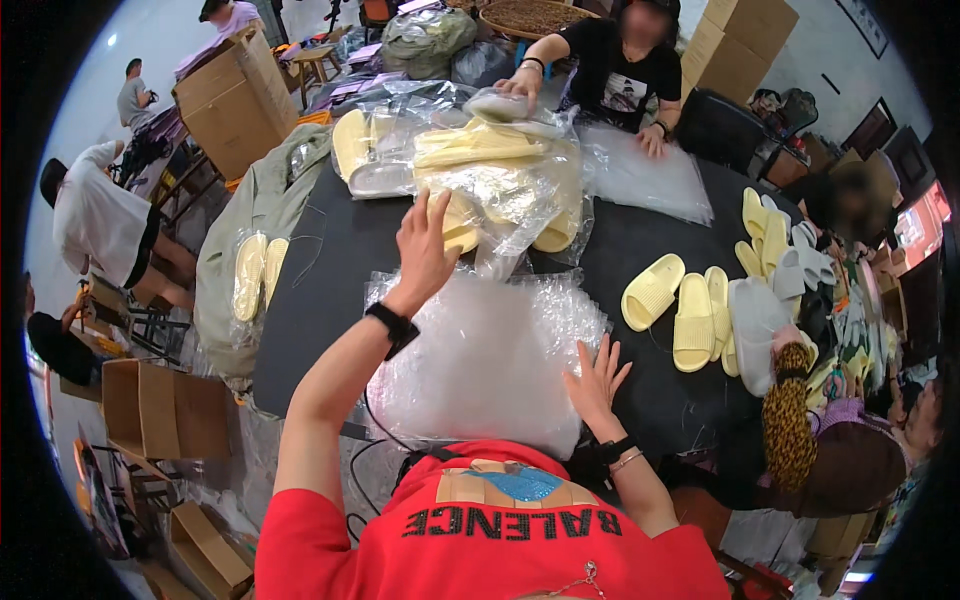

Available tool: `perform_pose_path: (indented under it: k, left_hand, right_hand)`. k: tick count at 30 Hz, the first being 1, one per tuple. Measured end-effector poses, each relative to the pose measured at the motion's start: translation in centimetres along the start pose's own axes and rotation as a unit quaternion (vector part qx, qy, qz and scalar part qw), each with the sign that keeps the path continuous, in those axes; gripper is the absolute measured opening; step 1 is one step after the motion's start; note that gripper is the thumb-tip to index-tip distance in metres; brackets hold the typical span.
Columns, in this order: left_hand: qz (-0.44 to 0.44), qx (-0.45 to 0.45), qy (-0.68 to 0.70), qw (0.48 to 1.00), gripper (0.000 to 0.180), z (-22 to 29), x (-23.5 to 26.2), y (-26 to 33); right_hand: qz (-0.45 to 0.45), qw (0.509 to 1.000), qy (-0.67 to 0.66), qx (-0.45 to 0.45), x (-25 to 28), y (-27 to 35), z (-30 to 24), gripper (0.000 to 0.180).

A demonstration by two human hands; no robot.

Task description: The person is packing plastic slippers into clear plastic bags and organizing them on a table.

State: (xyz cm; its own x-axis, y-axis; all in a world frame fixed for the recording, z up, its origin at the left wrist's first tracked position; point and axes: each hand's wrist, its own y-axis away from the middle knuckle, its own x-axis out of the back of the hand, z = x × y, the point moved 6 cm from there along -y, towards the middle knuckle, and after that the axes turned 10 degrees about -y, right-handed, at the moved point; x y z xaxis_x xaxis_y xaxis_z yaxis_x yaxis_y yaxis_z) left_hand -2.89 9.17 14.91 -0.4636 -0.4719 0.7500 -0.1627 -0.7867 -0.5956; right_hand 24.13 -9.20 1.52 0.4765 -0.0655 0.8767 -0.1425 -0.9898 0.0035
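A stack of clear plastic bags (480,350) lies on the black table right in front of me. My right hand (597,380) rests at the stack's right edge, fingers spread and holding nothing. Farther forward, my left hand (425,245) reaches over the stack with its fingers stretched out. Its fingertips are at the near side of a pile of pale yellow slippers in clear bags (490,150); I cannot tell how firmly they touch. One bagged yellow slipper (460,222) lies just right of that hand.
Loose yellow slippers (694,322) lie on the right of the table, beside grey ones (757,325). Across from me a person in black (620,75) touches the pile and another stack of clear bags (645,175). Bagged slippers (250,275) lie on grey-green cloth at the left.
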Motion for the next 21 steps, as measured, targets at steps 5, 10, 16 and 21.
perform_pose_path:
  k: [5,10,16,21]
  left_hand:
    - [-0.04,-0.03,-0.096,0.994,0.051,0.3,-4.0,-3.6]
    - [-0.146,-0.08,0.127,0.978,0.026,3.7,-4.0,-2.3]
    - [-0.108,-0.201,0.18,0.957,0.026,8.2,3.4,3.6]
    - [-0.307,-0.322,0.057,0.894,0.027,7.7,3.3,14.2]
  right_hand:
    - [-0.023,0.998,-0.048,0.021,-0.4,0.9,0.6,0.054]
    - [0.033,0.991,-0.125,0.014,1.3,1.2,0.6,0.048]
    - [0.008,0.733,-0.672,-0.108,-0.4,-0.4,3.8,0.061]
    - [-0.009,0.431,-0.892,-0.137,3.2,-3.1,0.9,0.08]
